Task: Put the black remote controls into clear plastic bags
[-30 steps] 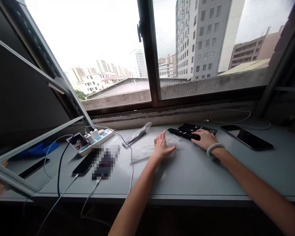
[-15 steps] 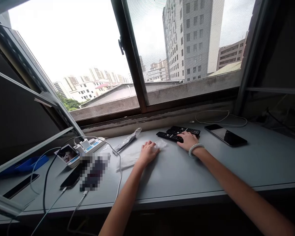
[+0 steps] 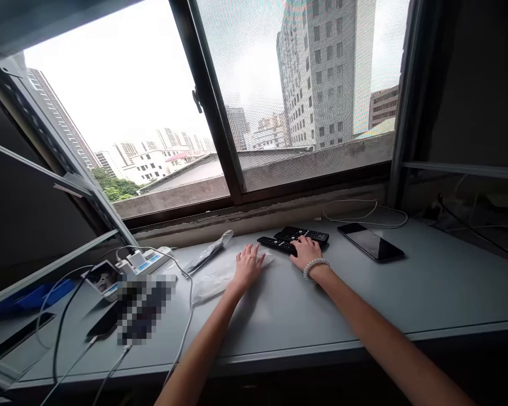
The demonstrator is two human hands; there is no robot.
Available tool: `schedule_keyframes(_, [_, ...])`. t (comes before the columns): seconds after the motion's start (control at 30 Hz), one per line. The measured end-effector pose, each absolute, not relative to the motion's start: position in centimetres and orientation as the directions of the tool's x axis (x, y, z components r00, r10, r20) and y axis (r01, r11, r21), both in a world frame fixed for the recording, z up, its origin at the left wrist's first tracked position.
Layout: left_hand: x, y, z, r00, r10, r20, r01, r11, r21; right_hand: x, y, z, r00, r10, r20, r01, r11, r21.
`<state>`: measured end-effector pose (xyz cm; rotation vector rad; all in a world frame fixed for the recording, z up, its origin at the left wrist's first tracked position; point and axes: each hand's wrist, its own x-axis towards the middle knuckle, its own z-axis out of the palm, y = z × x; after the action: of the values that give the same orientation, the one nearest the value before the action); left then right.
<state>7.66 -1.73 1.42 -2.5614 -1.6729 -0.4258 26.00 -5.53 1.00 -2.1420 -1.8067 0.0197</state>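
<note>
Remotes [image 3: 311,233]: in the head view, dark and bunched on the far part of the surface [image 3: 305,316], near the window frame [image 3: 215,107], between the plastic bag and the black phone [image 3: 366,241].
Front remote [image 3: 270,242]: nearest of the bunch, its right end hidden under fingers. The long axis runs mostly side to side, slanting so that the left end lies farther back. Buttons face up; which end is its front, I cannot tell.
Rear remotes: just behind, overlapping one another, long axes roughly alongside that of the front remote.
Right hand [image 3: 307,251]: palm down over the near side of the bunch, fingers reaching across it. Whether they grip or only rest is hidden.
Left hand [image 3: 247,266]: fingers loosely spread, thumb set apart, over the right end of the plastic bag [image 3: 214,279]; no hold on it shows.
Plastic bag: clear, lying flat, its long axis slanting from near left to far right; a filled packet [image 3: 208,254] lies just behind.
Step in hand: seemingly steadying or arranging remotes with one hand, tending the wrapping with the other.
Next move: lifting the front remote would call for fingers closing across its narrow width.
</note>
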Motion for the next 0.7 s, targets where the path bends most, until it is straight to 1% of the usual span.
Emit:
schedule_keyframes(0.03, [7.7, -1.6, 1.5, 0.386, 0.886, 0.258, 0.903, -0.419, 0.088, 26.0, -5.5, 1.0, 0.187, 0.961, 0.206, 0.958, -0.131, -0.256])
schedule_keyframes(0.1, [7.9, -1.6, 1.8, 0.409, 0.858, 0.310, 0.890, -0.450, 0.070, 25.9, -5.5, 0.9, 0.178, 0.963, 0.203, 0.961, -0.126, -0.245])
schedule_keyframes(0.2, [8.7, -1.8, 2.1, 0.406, 0.818, 0.407, 0.868, -0.485, 0.108, 25.9, -5.5, 0.9, 0.172, 0.965, 0.197, 0.964, -0.123, -0.238])
schedule_keyframes(0.27, [9.5, -2.0, 1.8, 0.374, 0.846, 0.380, 0.873, -0.459, 0.163, 25.9, -5.5, 0.8, 0.170, 0.965, 0.199, 0.964, -0.121, -0.237])
schedule_keyframes(0.37, [10.3, -2.2, 0.8, 0.336, 0.912, 0.234, 0.899, -0.385, 0.210, 26.0, -5.6, 0.6, 0.165, 0.965, 0.206, 0.964, -0.114, -0.241])
schedule_keyframes(0.47, [10.2, -1.7, 0.8, 0.272, 0.934, 0.230, 0.914, -0.325, 0.241, 26.0, -5.7, 0.4, 0.166, 0.965, 0.205, 0.965, -0.115, -0.236])
schedule_keyframes(0.57, [8.9, -0.3, 2.2, 0.215, 0.946, 0.244, 0.917, -0.282, 0.282, 25.9, -5.8, 0.4, 0.159, 0.964, 0.215, 0.968, -0.110, -0.226])
schedule_keyframes(0.63, [7.1, 0.8, 3.1, 0.152, 0.942, 0.299, 0.930, -0.239, 0.281, 25.9, -5.9, 0.3, 0.154, 0.961, 0.229, 0.969, -0.102, -0.223])
schedule_keyframes(0.7, [4.9, 1.9, 3.3, 0.052, 0.916, 0.398, 0.951, -0.167, 0.261, 25.9, -6.0, 0.2, 0.156, 0.960, 0.232, 0.970, -0.105, -0.220])
